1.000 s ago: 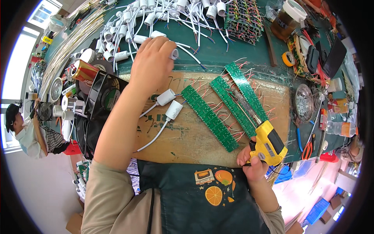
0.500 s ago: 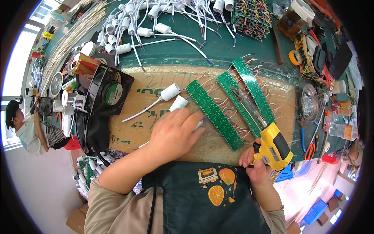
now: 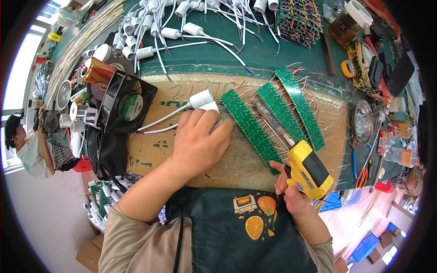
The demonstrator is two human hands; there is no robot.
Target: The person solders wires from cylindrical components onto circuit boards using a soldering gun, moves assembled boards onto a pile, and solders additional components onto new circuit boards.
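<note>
My left hand (image 3: 200, 139) is curled over the board, its fingers closed round a white cylinder (image 3: 217, 125) that is mostly hidden beneath them. Just beyond lie two similar white cylinders with white cables; the upper one (image 3: 201, 98) is in full view, the lower (image 3: 207, 107) partly covered by my fingers. In my right hand (image 3: 291, 191) is a yellow and black soldering gun (image 3: 310, 170), its metal shaft angled up-left over the green circuit boards. One green circuit board (image 3: 251, 129) lies nearest my left hand, with two more (image 3: 280, 111) (image 3: 301, 109) to its right, thin wires sticking out.
A brown board (image 3: 154, 98) covers the green table. A black fan (image 3: 129, 104) with a red can (image 3: 98, 72) stands left. Many white cylinders with cables (image 3: 191, 29) are heaped at the back. At right lie a metal dish (image 3: 363, 120) and orange-handled pliers (image 3: 363, 175).
My left hand has moved slightly away from me, and the two white cylinders beyond it sit closer together. The soldering gun has shifted left, its tip now nearer the closest circuit board.
</note>
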